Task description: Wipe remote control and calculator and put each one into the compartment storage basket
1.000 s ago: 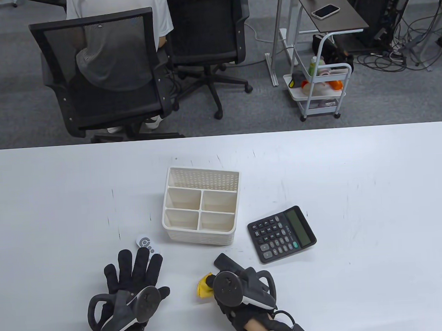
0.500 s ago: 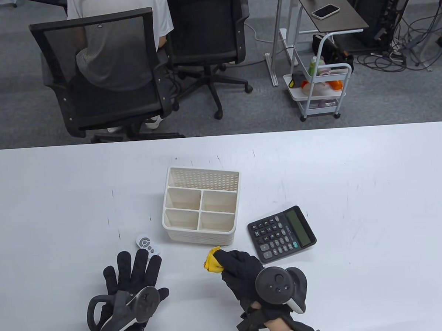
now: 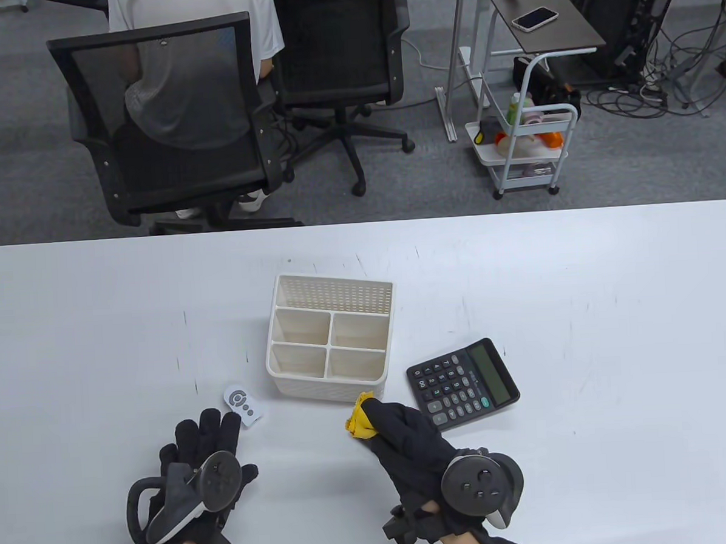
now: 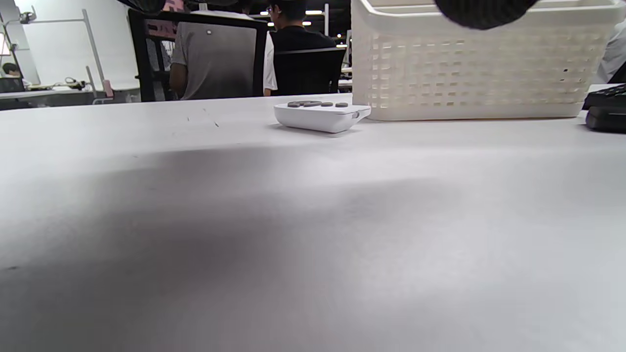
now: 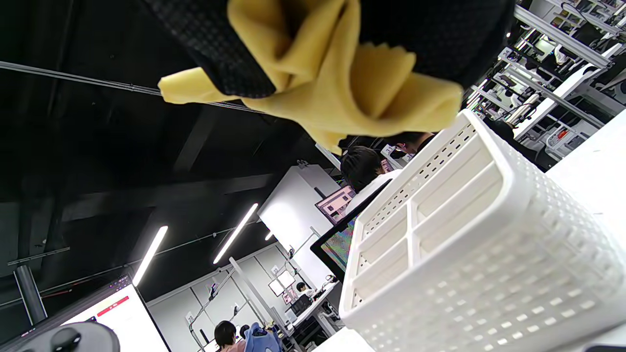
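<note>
A small white remote control [image 3: 243, 404] [image 4: 320, 115] lies flat on the white table [image 3: 584, 309], just left of the cream compartment basket [image 3: 330, 345] [image 4: 479, 73] [image 5: 469, 254], whose compartments hold nothing. The black calculator [image 3: 463, 383] lies right of the basket. My left hand [image 3: 202, 441] lies flat on the table just short of the remote, fingers straight, touching nothing else. My right hand [image 3: 395, 431] grips a crumpled yellow cloth [image 3: 361, 417] [image 5: 342, 83] between the basket's front wall and the calculator's near corner.
Beyond the table's far edge stand two black office chairs [image 3: 166, 118] with a person seated, a white trolley [image 3: 529, 141] and a side table with a phone [image 3: 534, 18]. The table's right and far parts are bare.
My right hand has turned over and carried the yellow cloth forward toward the basket and calculator. My left hand has slid back off the remote, which now shows in full.
</note>
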